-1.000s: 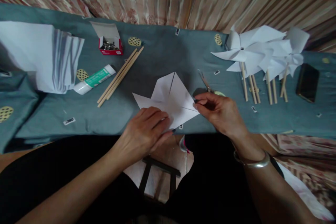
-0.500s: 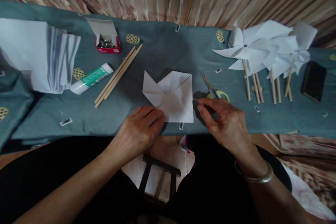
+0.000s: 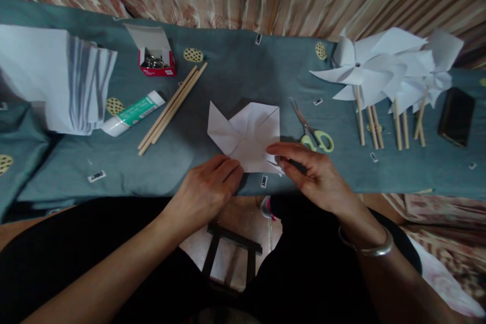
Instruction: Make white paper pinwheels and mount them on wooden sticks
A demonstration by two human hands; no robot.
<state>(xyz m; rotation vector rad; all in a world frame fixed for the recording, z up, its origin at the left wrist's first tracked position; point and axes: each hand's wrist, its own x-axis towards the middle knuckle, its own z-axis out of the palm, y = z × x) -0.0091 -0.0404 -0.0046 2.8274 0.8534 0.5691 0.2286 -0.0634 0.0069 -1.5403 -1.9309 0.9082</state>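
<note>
A white square of paper (image 3: pixel 252 136) with cuts running in from its corners lies in front of me. Its upper left part stands up as a pointed flap. My left hand (image 3: pixel 212 179) is closed on the lower left edge of the paper, fingertips together. At the lower right corner my right hand (image 3: pixel 309 169) pinches the paper between thumb and fingers, and the corner bends there. Whether anything small is also in that pinch I cannot tell. Scissors (image 3: pixel 312 130) with light green handles lie just beyond my right hand.
Left of the paper lie wooden sticks (image 3: pixel 172 109), a glue tube (image 3: pixel 132 114), an open red box of metal fasteners (image 3: pixel 156 68) and stacked white paper (image 3: pixel 41 78). Several paper pinwheels (image 3: pixel 364 68) on sticks and a dark phone (image 3: pixel 456 116) are at the right.
My right hand has moved left from beside the paper onto its lower right corner, which now bends up. My left hand stays on the lower left edge.
</note>
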